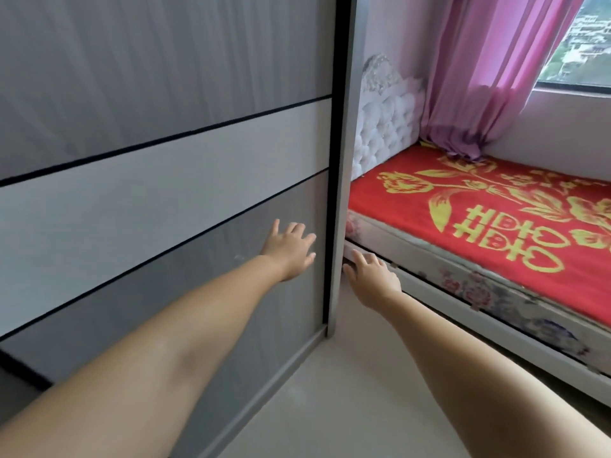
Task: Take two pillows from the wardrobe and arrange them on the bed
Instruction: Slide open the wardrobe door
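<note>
**Wardrobe shut, no pillows out yet**

I can't see either pillow anywhere; my judgement is that they are inside the wardrobe (165,193), whose sliding door (158,252) fills the left of my view and looks closed, its dark edge strip running right up against the grey end panel (342,193). So nothing of the task is done as far as I can tell: the door has to be slid open, two pillows lifted out, carried over and laid on the bed.

My left hand (291,251) is spread flat with the fingers apart, on or just off the lower grey panel of the door, close to its right edge; I can't tell for sure whether the palm is touching. My right hand (373,276) is also open and holds nothing, its fingers reaching to the outer side of the end panel, low down, in the gap beside the bed.

The bed (496,292) stands just beside the wardrobe, covered by a red blanket (413,206) with a gold pattern, and it carries no pillows. A white tufted headboard (386,127) stands at the far end, where I'd expect the pillows to go. A pink curtain (489,77) hangs down onto the far corner of the blanket, under the window (582,44).
</note>
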Demonstrator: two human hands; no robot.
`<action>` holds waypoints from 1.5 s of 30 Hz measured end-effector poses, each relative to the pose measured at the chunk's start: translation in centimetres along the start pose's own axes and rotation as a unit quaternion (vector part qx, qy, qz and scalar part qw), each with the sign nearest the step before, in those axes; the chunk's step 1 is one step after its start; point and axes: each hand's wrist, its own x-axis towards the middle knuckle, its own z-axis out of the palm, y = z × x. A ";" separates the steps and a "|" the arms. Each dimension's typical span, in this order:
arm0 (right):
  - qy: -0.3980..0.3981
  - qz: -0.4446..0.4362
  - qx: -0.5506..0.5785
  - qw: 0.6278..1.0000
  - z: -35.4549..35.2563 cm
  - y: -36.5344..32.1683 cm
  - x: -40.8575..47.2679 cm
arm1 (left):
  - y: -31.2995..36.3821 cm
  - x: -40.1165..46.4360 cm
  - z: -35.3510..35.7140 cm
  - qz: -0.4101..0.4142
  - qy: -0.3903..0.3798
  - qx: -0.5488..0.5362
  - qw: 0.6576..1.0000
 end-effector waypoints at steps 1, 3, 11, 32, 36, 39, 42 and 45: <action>-0.006 0.010 0.029 1.000 0.1 -0.2 2.1 | -0.4 1.9 0.0 0.011 -0.001 0.010 1.000; -0.015 0.024 0.094 0.995 0.2 -0.8 6.5 | -1.0 5.7 0.0 0.031 0.008 0.041 0.999; -0.058 -0.004 0.181 0.982 -0.2 -2.2 24.4 | -4.8 21.0 -1.9 0.079 0.062 0.147 0.984; -0.058 0.112 0.368 0.921 -0.3 -4.7 37.8 | -5.3 33.8 -4.6 0.115 0.055 0.390 0.912; -0.054 0.107 0.372 0.920 -0.4 -5.4 36.9 | -5.8 32.7 -4.6 0.101 0.057 0.405 0.907; -0.067 0.087 0.356 0.928 -0.2 -6.1 35.5 | -6.3 31.0 -4.2 0.091 0.057 0.397 0.912; -0.072 0.067 0.315 0.944 -0.3 -7.4 33.8 | -7.0 28.6 -4.2 0.086 0.067 0.382 0.918; -0.089 0.016 0.278 0.956 -0.3 -8.7 31.8 | -7.8 25.9 -4.2 0.076 0.065 0.384 0.918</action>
